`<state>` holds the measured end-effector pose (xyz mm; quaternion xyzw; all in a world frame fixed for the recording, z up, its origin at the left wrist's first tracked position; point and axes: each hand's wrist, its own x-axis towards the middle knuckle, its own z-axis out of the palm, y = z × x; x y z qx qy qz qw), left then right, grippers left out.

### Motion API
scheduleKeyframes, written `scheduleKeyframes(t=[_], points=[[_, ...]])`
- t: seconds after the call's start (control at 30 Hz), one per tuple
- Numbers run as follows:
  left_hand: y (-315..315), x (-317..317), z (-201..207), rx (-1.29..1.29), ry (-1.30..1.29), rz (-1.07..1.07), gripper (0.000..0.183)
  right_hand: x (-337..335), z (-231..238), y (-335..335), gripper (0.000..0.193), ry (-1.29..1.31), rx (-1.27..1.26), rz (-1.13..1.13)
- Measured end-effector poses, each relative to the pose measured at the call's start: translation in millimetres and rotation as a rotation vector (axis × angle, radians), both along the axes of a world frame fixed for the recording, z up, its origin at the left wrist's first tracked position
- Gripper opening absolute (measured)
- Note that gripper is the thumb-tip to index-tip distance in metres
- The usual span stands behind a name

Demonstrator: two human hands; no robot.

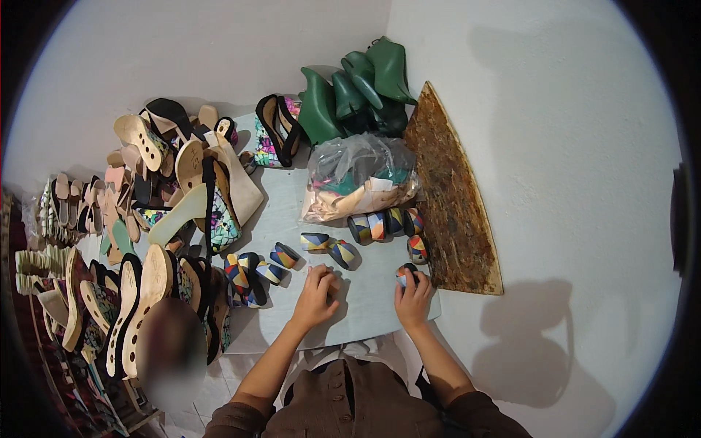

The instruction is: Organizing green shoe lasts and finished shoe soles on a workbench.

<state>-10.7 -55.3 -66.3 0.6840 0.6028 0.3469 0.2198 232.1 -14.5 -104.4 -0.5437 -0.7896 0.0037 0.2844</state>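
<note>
My right hand point(414, 298) is closed on a small shoe heel point(406, 272) with a coloured geometric pattern and a dark end, at the table's right front edge. My left hand point(315, 301) has its fingers curled round a small orange-tan piece point(334, 286), mostly hidden by the hand. Just beyond the hands, two more patterned heels point(342, 254) lie apart on the pale table point(292, 328). Left of my left hand is a loose cluster of such heels point(237, 274). Another row of them point(376, 226) runs along the right, with one heel point(418, 250) nearer my right hand.
A clear plastic bag point(361, 179) with beige and coloured pieces sits at the back, before several green shoe lasts point(354, 95). A stained board point(456, 204) leans at the right wall. Wedge soles and shoe parts point(146, 292) are heaped along the left.
</note>
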Motion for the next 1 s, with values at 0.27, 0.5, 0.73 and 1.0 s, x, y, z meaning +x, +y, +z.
scheduleKeyframes(t=[0.27,0.5,0.73,1.0], points=[[-2,5,6,0.015,-0.021,-0.181,0.043,-3,10,3,0.048,0.526,-0.385,-0.039],[-3,6,2,0.021,0.011,-0.134,0.038,-3,41,9,0.038,0.131,-0.205,0.336],[-2,7,-3,0.019,0.017,-0.077,0.039,-11,22,-3,0.018,0.148,-0.193,0.226],[2,7,-3,0.01,0.05,-0.085,0.041,-8,11,37,0.01,-0.147,0.045,0.145]])
